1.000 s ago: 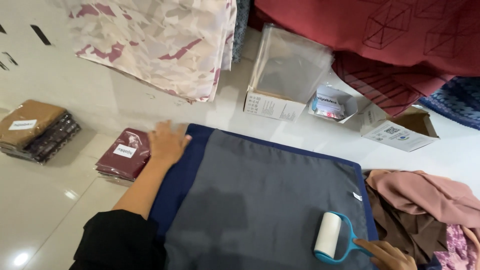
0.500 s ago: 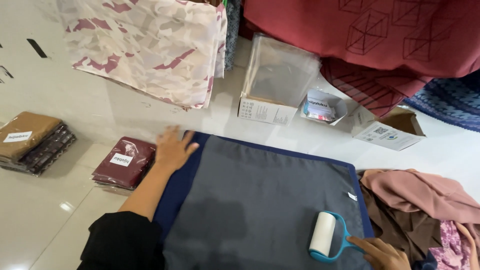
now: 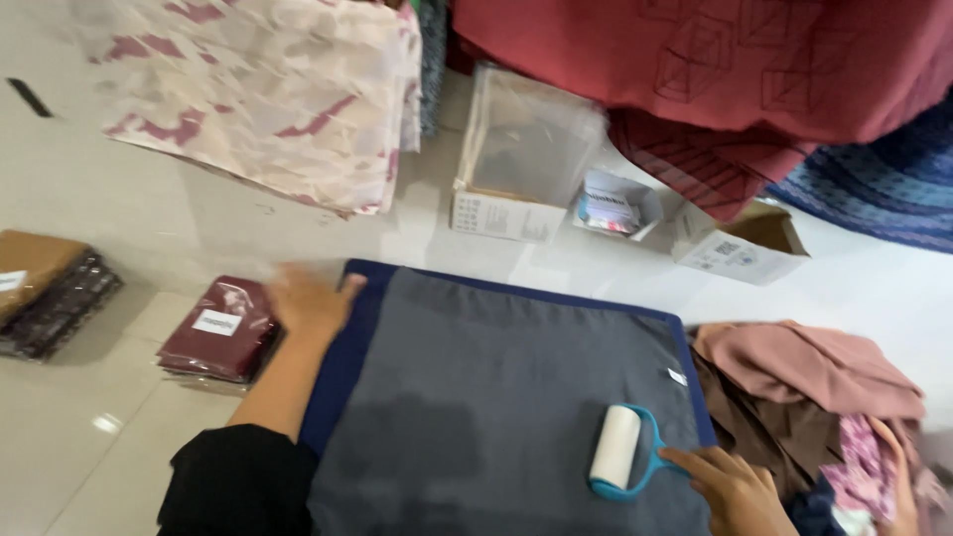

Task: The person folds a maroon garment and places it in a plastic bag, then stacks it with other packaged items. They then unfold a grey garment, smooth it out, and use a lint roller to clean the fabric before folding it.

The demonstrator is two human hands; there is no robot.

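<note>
Grey cloth (image 3: 496, 397) spread flat on the floor, between both hands. Left hand (image 3: 310, 301), blurred, lies open-palmed on its far corner, likely pinning it taut. Right hand (image 3: 730, 486) grips the blue handle of the lint roller (image 3: 615, 449), which rests on the cloth just ahead of its fingers.

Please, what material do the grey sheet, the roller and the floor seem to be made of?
Grey sheet: woven cloth, matte; it lies flat and limp, with a small tag at one edge. Roller: white drum, probably sticky paper, on a smooth blue frame that looks like plastic; the right hand holds it. Floor: probably glazed tile, glossy; it shows light reflections and joint lines.
</note>
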